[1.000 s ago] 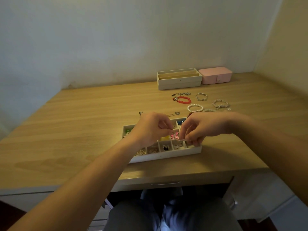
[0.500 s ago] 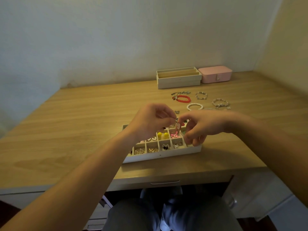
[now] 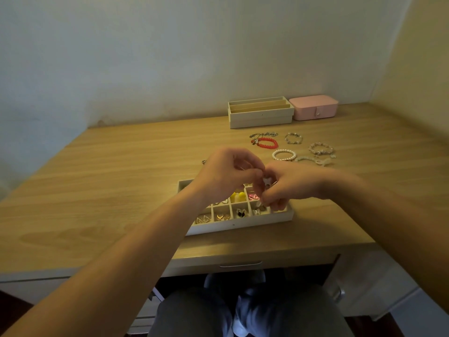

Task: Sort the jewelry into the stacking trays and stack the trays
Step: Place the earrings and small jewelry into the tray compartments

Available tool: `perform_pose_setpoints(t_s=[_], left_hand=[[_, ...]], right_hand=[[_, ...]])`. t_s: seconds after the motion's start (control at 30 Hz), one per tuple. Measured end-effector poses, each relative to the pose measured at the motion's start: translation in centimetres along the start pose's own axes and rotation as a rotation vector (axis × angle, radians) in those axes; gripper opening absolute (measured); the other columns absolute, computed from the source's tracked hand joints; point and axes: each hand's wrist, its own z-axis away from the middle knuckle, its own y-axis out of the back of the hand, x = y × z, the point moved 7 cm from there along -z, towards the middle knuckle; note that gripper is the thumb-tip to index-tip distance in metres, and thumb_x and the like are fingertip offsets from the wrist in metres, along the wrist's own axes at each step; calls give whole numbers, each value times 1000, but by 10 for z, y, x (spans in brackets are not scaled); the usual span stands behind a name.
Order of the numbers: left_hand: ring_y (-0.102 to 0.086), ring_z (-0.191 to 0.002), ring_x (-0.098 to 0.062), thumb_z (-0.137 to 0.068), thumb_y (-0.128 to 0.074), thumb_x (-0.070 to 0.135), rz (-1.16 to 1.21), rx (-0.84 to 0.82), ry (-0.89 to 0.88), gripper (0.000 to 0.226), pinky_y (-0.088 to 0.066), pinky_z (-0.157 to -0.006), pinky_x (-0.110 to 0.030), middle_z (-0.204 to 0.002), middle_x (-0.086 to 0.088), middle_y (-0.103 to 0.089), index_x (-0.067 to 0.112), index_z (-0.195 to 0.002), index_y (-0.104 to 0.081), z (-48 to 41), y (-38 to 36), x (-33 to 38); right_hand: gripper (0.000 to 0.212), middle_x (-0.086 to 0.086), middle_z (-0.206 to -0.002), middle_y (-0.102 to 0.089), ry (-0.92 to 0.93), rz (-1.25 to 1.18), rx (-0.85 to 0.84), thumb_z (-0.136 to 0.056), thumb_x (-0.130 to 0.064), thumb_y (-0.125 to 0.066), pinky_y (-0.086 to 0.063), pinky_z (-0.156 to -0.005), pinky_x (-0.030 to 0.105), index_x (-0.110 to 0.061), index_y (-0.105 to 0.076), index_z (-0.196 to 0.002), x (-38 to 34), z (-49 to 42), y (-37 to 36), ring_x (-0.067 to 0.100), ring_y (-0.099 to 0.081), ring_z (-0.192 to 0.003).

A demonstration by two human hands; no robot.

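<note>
A white compartment tray (image 3: 239, 224) sits near the desk's front edge, holding several earrings, among them yellow, pink and gold ones. Above its right half my left hand (image 3: 226, 176) and my right hand (image 3: 289, 184) meet, fingers curled, pinching a small white earring (image 3: 266, 181) between them. The hands hide the tray's back compartments. Loose bracelets lie behind: a red bead bracelet (image 3: 267, 143), a white pearl bracelet (image 3: 283, 154), a silver chain bracelet (image 3: 293, 138) and a pink bead bracelet (image 3: 320, 149).
Two stacked cream trays (image 3: 260, 115) with long slots stand at the back by the wall, a pink jewelry box (image 3: 313, 107) to their right. The wooden desk (image 3: 109, 181) has a drawer under its front edge. My lap is below.
Both hands have risen from the tray's right compartments and come together, now pinching a small white earring above the tray.
</note>
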Motion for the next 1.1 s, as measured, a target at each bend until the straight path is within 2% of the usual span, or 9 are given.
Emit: perform_pose_setpoints(t_s=[0.1,0.27,0.37,0.57,0.7,0.8,0.97,1.1], left_hand=[[-73,-79,-22,-86,-77,7,-61,0,-3,10,-60,-70,-35,-84,-7,-76,17,-90,-76,-2,-2,-4],[-72,-77,-13,-85,-77,9,-183,-3,-8,12,-60,-80,-42,-80,2,-76,21,-87,-77,-3,-4,-15],[-72,-78,-12,-85,-77,9,-223,-17,-22,11,-59,-81,-45,-80,3,-76,19,-88,-77,-3,-6,-18],[-71,-79,-11,-84,-78,11,-262,-23,-14,10,-59,-81,-43,-81,4,-76,20,-90,-78,-4,-5,-21],[-72,-78,-10,-84,-79,11,-267,-50,-7,10,-59,-82,-42,-81,4,-77,18,-91,-78,-4,-5,-22],[-72,-78,-7,-84,-80,13,-278,-80,-2,9,-60,-82,-41,-82,5,-77,17,-92,-77,-3,-7,-23],[-72,-77,-9,-83,-81,13,-275,-80,18,8,-59,-81,-38,-81,4,-76,17,-89,-77,-2,-8,-25],[-71,-75,-6,-82,-81,11,-282,-99,16,9,-59,-80,-33,-79,5,-76,19,-85,-77,-1,-10,-24]], right_hand=[[14,10,-86,-73,5,10,19,-87,1,-71,-61,-69,28,-8,-65,-95,3,-2,-1,18,-72,-74],[13,10,-89,-77,-28,89,21,-86,-8,-78,-62,-69,29,-10,-74,-99,10,-5,1,18,-74,-78],[13,5,-89,-75,-42,132,49,-85,-15,-81,-59,-65,22,-16,-77,-97,14,-6,1,10,-71,-73],[10,-7,-70,-73,-54,134,62,-86,-15,-80,-57,-63,22,-18,-73,-93,11,-8,-4,5,-70,-64],[8,1,-84,-77,-69,102,52,-94,-17,-70,-58,-63,22,-11,-73,-99,7,-6,-3,11,-74,-74],[10,5,-87,-79,-90,49,47,-99,-15,-64,-59,-62,24,-10,-71,-102,7,-4,0,15,-76,-77],[8,10,-89,-79,-86,10,44,-96,-14,-67,-61,-66,27,-9,-68,-103,9,-2,2,17,-76,-77],[6,7,-86,-78,-62,50,42,-95,-12,-69,-58,-62,24,-9,-71,-99,8,-3,2,17,-75,-75]])
